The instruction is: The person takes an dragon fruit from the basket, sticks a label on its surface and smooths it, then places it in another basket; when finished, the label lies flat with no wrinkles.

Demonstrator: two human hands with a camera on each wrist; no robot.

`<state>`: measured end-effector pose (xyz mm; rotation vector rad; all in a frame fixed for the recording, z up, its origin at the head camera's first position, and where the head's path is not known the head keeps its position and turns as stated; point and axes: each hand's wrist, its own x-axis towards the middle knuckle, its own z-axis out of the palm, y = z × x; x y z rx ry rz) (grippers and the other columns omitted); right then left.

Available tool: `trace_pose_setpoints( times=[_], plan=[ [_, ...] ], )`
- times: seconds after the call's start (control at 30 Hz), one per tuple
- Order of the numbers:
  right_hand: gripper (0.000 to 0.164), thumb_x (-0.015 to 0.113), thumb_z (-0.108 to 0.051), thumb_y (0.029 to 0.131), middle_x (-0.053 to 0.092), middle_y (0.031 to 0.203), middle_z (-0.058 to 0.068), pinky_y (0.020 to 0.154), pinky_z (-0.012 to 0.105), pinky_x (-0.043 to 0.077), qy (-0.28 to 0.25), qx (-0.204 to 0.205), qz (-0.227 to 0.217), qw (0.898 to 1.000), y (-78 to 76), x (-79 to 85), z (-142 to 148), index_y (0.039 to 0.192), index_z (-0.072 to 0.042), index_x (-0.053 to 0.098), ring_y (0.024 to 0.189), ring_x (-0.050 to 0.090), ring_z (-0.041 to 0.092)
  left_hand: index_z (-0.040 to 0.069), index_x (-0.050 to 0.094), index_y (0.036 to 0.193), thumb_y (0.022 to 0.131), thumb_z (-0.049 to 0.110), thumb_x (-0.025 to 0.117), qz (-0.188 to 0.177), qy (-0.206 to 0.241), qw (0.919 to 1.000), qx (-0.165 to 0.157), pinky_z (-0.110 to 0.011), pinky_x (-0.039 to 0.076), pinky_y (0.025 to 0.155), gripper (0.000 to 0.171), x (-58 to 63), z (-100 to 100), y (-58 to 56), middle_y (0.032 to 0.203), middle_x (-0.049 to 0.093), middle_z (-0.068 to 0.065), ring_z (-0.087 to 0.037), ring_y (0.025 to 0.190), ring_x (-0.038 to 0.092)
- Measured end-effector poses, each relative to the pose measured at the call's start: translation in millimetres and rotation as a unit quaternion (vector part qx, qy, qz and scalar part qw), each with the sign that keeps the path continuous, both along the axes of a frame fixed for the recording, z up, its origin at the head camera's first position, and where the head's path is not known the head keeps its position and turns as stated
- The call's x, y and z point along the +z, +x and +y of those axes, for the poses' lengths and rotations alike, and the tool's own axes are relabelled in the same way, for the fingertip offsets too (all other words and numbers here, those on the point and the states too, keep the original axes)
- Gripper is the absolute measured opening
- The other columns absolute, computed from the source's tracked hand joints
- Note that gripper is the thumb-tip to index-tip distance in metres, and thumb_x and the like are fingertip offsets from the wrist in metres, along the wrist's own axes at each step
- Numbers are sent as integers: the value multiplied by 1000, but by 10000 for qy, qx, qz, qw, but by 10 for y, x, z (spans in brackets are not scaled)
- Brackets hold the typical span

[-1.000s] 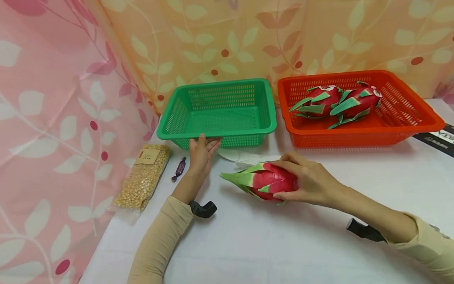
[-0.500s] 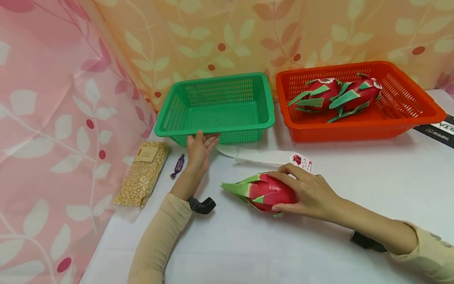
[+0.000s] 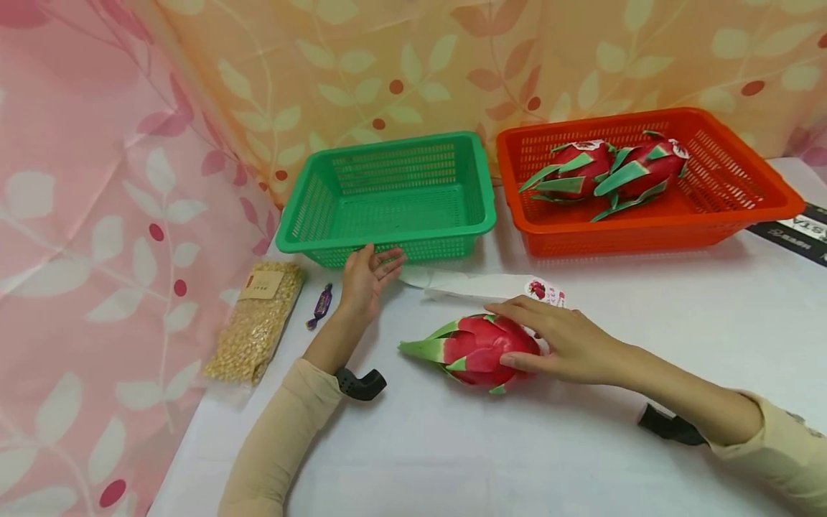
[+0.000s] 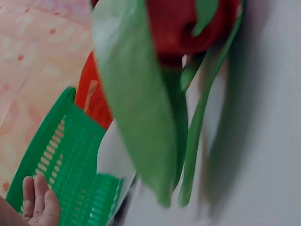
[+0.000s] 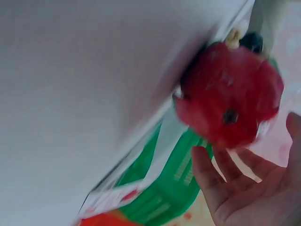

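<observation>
A red dragon fruit (image 3: 486, 352) with green leafy tips lies on its side on the white cloth, tip toward the left. My right hand (image 3: 568, 345) is at its blunt end, fingers spread; in the right wrist view a gap shows between the fingers and the fruit (image 5: 230, 94). At the front of the green basket (image 3: 388, 243), my left hand (image 3: 364, 280) has its fingers extended near the rim, holding nothing. Long green fruit leaves (image 4: 136, 103) fill much of the left wrist view. Behind the fruit lies a white strip with a dragon fruit label (image 3: 484, 285).
An orange-red basket (image 3: 646, 237) with two dragon fruits (image 3: 575, 172) stands at the back right. On the left lie a bag of yellow kernels (image 3: 258, 323) and a purple-wrapped candy (image 3: 319, 307). A black box (image 3: 797, 233) sits at the right edge.
The dragon fruit came slightly toward me, uncovering the strip's printed label. My right fingers have loosened from it. The left hand stays by the green basket, its fingers a little more spread.
</observation>
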<state>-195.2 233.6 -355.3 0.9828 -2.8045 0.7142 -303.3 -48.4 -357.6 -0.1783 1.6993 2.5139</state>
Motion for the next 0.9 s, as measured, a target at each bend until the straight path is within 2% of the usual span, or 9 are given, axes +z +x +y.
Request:
trace_pose_setpoints(
  times=[0.13,0.2,0.27,0.4,0.5,0.6,0.67,0.73,0.9],
  plan=[
    [43,68,-24,82,65,111,2,72,35,54,-373,-395,-135,9984,-224,24,222,122,-13,58,100,61,22,-2,39,118,99,21,38,-246,-676,9929,-945,-29,53,78,29,19,84,62,93,63,-4,-13,81,67],
    [37,67,-15,82,68,103,6,68,31,54,-503,-619,-347,9962,-360,27,336,117,-7,61,93,63,22,-5,38,128,98,20,39,-266,-1175,9786,-1666,-30,54,78,38,35,135,68,93,65,-3,-11,80,67],
    [37,67,-11,82,68,102,11,70,34,55,-512,-780,-655,9935,-475,8,425,117,-3,60,95,62,26,-6,42,129,98,19,40,-142,-1712,9546,-2434,-36,53,83,40,51,188,50,97,66,-6,-13,82,68],
    [57,70,-23,80,60,116,19,87,50,47,-56,-773,-1230,9894,-633,-68,479,128,1,49,109,54,35,-7,49,123,96,15,43,680,-2845,8817,-3701,-45,47,91,35,110,319,-38,105,65,-17,-22,94,66],
    [68,74,-25,76,55,123,21,93,55,41,221,-684,-1370,9880,-705,-122,453,131,3,45,114,50,37,-4,54,120,94,13,49,1545,-3774,8036,-4335,-41,48,90,31,186,475,-103,109,63,-18,-25,102,62],
    [61,75,-17,74,60,112,17,86,45,47,125,-674,-1375,9881,-748,-134,425,126,3,51,101,55,31,1,57,120,92,12,54,2403,-4618,7200,-4589,-33,47,90,31,240,655,-126,116,62,-13,-21,108,57],
    [53,76,-14,73,62,101,11,77,37,48,-1,-735,-1420,9871,-764,-130,406,120,2,56,91,55,25,3,58,120,90,13,58,2881,-4947,6861,-4490,-30,47,90,32,241,743,-107,121,60,-10,-20,112,54],
    [44,75,-14,74,63,92,7,71,29,47,-199,-726,-1540,9852,-780,-119,383,113,-1,60,84,54,19,4,57,122,89,14,59,3180,-5107,6698,-4352,-30,44,95,35,235,794,-80,125,57,-8,-20,116,51],
    [29,71,-12,79,66,88,8,64,20,48,-1005,-680,-1827,9757,-779,-72,317,105,-1,64,74,56,13,6,53,127,88,18,62,3599,-4973,6714,-4152,-30,40,100,42,219,855,-62,128,55,-6,-17,118,51]
  ],
)
